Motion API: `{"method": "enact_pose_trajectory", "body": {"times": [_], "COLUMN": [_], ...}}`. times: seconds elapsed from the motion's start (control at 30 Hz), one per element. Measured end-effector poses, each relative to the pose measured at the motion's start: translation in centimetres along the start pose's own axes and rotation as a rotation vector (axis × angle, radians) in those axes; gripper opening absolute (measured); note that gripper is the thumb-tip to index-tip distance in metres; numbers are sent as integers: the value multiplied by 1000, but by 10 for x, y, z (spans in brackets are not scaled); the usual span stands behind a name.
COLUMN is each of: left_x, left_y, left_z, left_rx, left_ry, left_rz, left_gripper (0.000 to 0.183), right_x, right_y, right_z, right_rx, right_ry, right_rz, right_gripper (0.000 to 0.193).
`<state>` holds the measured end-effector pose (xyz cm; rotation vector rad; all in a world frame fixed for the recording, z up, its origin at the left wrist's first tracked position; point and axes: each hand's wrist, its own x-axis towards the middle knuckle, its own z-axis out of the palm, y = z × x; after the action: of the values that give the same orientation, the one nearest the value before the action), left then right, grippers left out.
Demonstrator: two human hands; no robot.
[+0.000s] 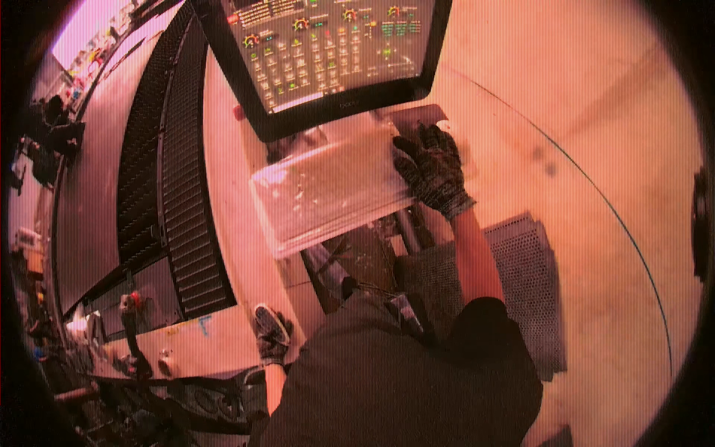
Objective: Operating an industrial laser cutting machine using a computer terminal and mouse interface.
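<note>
Below a monitor point(335, 63) is a pale tray-like shelf point(328, 186) with a raised rim and a cloudy, shiny surface. My right hand point(436, 167), in a dark mottled knit glove, is over its right end, beside a dark flat pad point(417, 114). The fingers curve downward with the thumb apart; whatever sits under the palm is hidden. My left hand point(272, 333), gloved in dark and light grey, rests on the pale edge point(223, 331) of the machine at my left. Its fingers are extended, and it holds nothing.
Long black ribbed covers point(186, 171) run along the machine bed on the left. A perforated metal step point(521, 276) stands to my right on the pale floor point(596, 223), where a dark curved line runs. A red-topped fitting point(134, 302) and cluttered dark parts fill the lower left.
</note>
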<state>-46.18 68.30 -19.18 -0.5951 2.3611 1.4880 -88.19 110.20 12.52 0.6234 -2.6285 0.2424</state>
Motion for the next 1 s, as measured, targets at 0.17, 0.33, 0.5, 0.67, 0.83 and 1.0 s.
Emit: {"method": "enact_pose_trajectory", "body": {"times": [0.17, 0.33, 0.5, 0.67, 0.83, 1.0], "left_x": [1, -3, -5, -9, 1, 13], "left_y": [-4, 18, 41, 42, 35, 36], "left_z": [-1, -8, -5, -1, -6, -11], "left_rx": [-150, -927, -1308, -1372, -1225, -1267], "left_ry": [13, 71, 146, 215, 166, 179], "left_rz": [81, -158, -196, -249, -271, -287], "left_gripper": [86, 65, 47, 37, 40, 40], "right_x": [15, 16, 19, 10, 1, -1], "right_y": [0, -4, 3, 43, 67, 71], "right_z": [-5, 2, -4, -5, 15, 26], "right_rx": [-46, 25, 25, -111, 43, 187], "right_ry": [-124, 71, 17, 207, 207, 318], "right_rz": [134, 89, 60, 275, 346, 373], "right_gripper": [69, 61, 53, 52, 48, 43]}}
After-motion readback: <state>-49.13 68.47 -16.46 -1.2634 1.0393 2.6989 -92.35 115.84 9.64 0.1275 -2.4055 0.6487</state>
